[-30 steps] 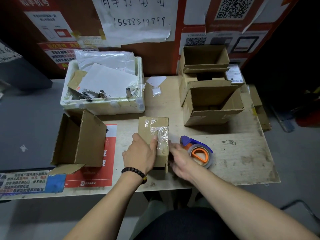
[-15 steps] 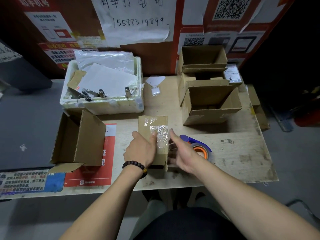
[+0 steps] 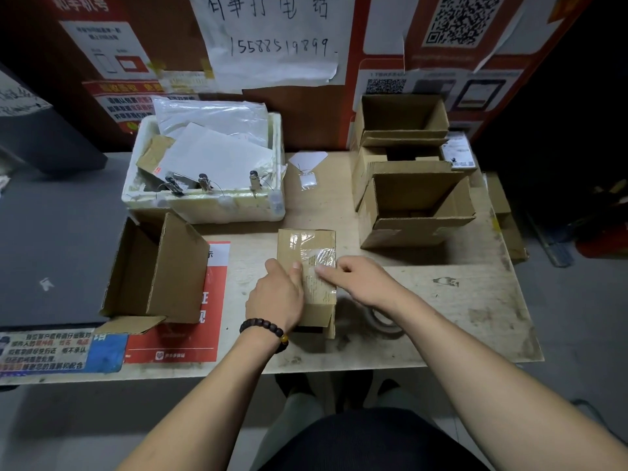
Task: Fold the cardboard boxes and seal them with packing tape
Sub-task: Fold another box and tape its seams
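A small cardboard box [image 3: 306,246] stands at the middle of the wooden table [image 3: 458,317], its top sealed with clear tape. My left hand [image 3: 277,297], with a bead bracelet on the wrist, grips the box's left side, thumb lying on the top. My right hand [image 3: 360,280] reaches over from the right, and its straight fingertips press on the tape on the box top. The tape dispenser [image 3: 384,321] lies on the table mostly hidden under my right wrist; only a pale curved edge shows.
An open cardboard box [image 3: 159,273] lies on its side at the left, over a red sheet [image 3: 190,341]. A white foam bin [image 3: 204,205] with papers and clips sits behind. Three open boxes [image 3: 414,212] are stacked at the back right. Posters cover the wall.
My right hand has left the tape dispenser, moved left and come down onto the taped box top. My left hand has stayed on the box's left side.
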